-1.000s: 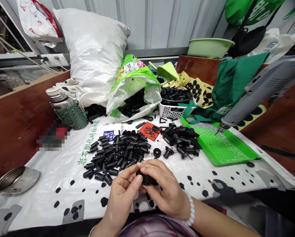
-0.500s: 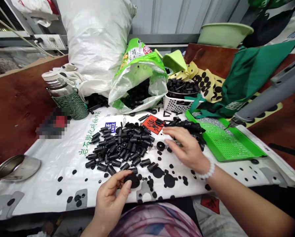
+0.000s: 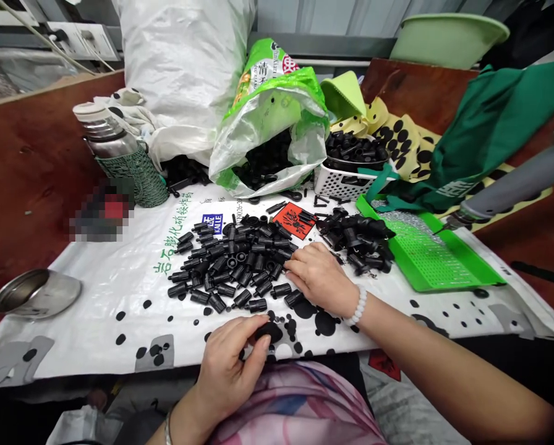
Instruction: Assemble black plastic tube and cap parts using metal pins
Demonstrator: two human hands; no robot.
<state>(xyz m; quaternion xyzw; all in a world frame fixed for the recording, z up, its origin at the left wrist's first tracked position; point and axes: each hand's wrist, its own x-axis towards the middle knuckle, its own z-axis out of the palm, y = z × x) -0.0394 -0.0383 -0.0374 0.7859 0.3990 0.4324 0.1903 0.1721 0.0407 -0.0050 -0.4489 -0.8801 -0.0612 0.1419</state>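
Observation:
Near the table's front edge, my left hand (image 3: 233, 358) pinches a round black plastic piece (image 3: 270, 334) between thumb and forefinger. My right hand (image 3: 324, 281), with a beaded bracelet on its wrist, is at the right edge of a pile of black plastic sleeves (image 3: 230, 262). Its fingers are curled together and pointing left; what lies in or under their tips is hidden. The sleeves are short ribbed tubes, several with a narrow stem at one end. Right of that hand lies a second heap of black flanged parts (image 3: 358, 241).
A green tray (image 3: 453, 266) of small metallic pieces stands at right, beneath a grey electric screwdriver (image 3: 513, 185). Behind are an open plastic bag (image 3: 277, 117) and a white basket (image 3: 351, 179) with black parts. Left stand a thermos (image 3: 119, 161) and a steel cup (image 3: 57, 293).
My right hand has moved left and slightly down to the pile's edge, its fingers curling in. My left hand, still pinching the round piece, has shifted right. The view has tilted down a little.

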